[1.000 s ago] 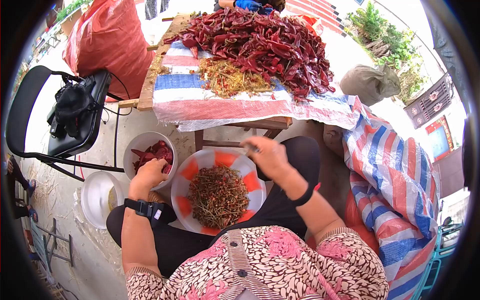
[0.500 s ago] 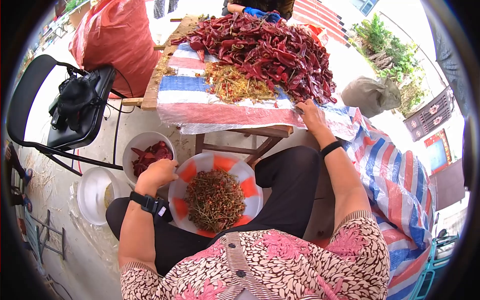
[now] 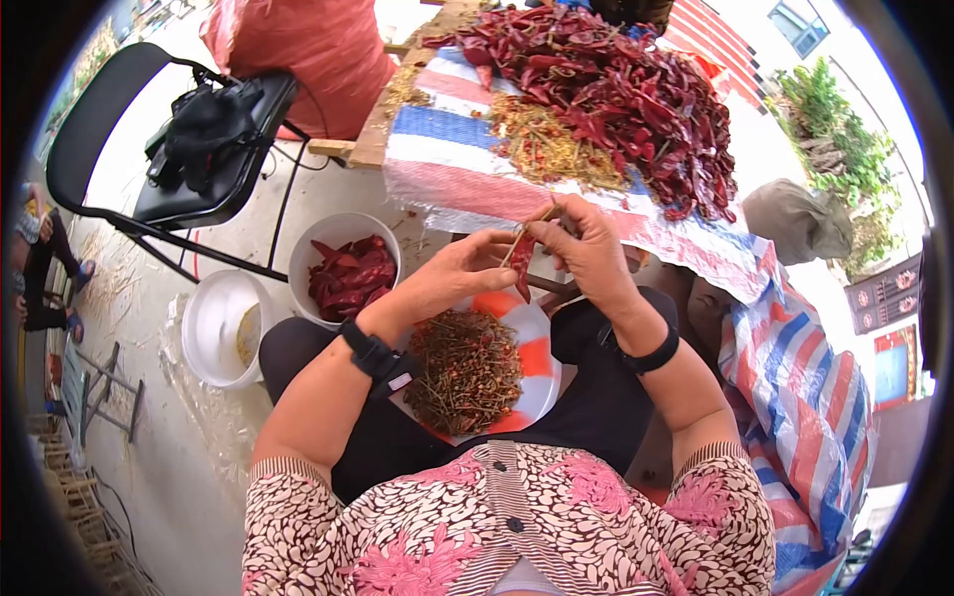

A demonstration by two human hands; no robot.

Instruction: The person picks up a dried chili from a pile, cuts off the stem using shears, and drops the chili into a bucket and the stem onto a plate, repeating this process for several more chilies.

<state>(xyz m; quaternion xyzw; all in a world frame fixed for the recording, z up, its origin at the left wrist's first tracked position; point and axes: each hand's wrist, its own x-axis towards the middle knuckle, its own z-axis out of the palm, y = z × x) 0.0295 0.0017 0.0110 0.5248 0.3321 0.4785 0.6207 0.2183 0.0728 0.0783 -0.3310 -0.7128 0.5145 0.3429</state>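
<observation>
A dried red chili pepper is between my two hands, above the far rim of a red-and-white basin. My left hand is closed on the pepper from the left, thumb and fingers around its body. My right hand pinches at its upper end, where a pale stem sticks up. In the basin on my lap lies a heap of stems and bits. Beside my left forearm, a white bucket holds several dried red peppers.
Ahead, a big pile of dried red peppers and yellowish scraps lie on a striped sheet over a table. A black chair holds a dark bag; a white tub stands on the floor. A red sack is behind.
My left hand has left the bucket and my right hand the pile's edge; both have come together over the basin with a pepper. The view has shifted, so the scene sits further right.
</observation>
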